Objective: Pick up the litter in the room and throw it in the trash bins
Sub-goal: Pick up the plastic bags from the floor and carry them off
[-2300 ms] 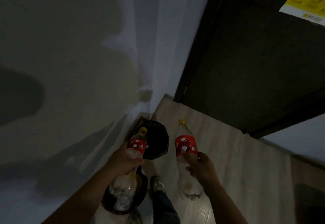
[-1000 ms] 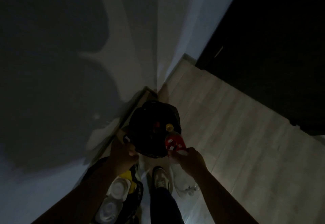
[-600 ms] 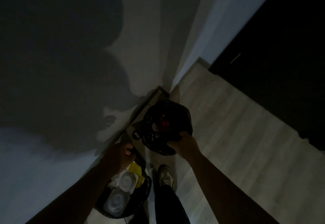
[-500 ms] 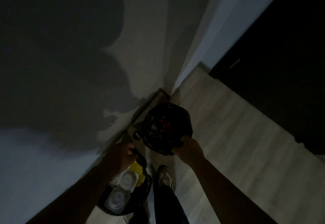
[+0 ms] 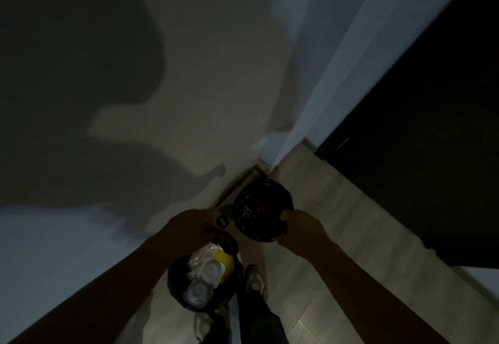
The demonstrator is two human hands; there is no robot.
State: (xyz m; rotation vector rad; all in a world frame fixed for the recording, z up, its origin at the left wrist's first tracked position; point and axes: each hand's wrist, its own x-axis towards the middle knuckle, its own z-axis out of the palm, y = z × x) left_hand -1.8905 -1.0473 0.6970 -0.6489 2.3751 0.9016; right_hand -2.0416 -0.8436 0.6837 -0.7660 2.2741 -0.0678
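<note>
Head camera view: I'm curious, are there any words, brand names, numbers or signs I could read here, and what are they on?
No text can be read; the picture is dark and blurred.
The red patch inside the far bin: perhaps a label, too dark to read.
The yellow packet in the near bin: no legible print.
The pale mark on the small round black thing on the floor: too small to read.

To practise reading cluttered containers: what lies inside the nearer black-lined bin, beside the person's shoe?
The nearer bin holds clear plastic bottles, crumpled white plastic and something yellow. Anything beneath them is covered.
</note>
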